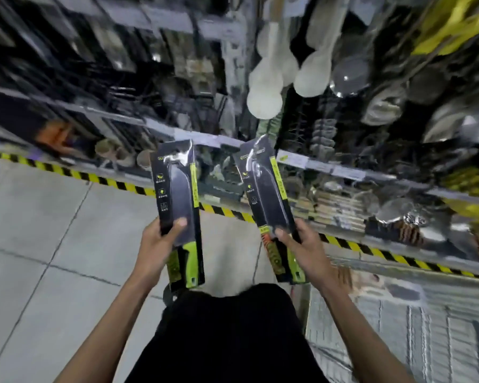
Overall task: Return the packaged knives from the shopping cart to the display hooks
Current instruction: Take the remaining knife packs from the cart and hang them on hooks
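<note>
Head view: left hand (156,240) grips left knife pack (177,186); right hand (302,244) grips right knife pack (268,189).

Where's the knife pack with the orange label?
Head view, right of centre: the right hand grips the orange-label pack low down, beside the second pack in the left hand.

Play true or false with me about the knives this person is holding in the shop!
1. The left hand grips the left packaged knife, and the right hand grips the right packaged knife. True.
2. Both knives hang on display hooks. False: both are held in the hands.
3. The left packaged knife has a green handle. True.
4. The stripes on the floor are red and white. False: the floor tape is yellow and black.
</note>
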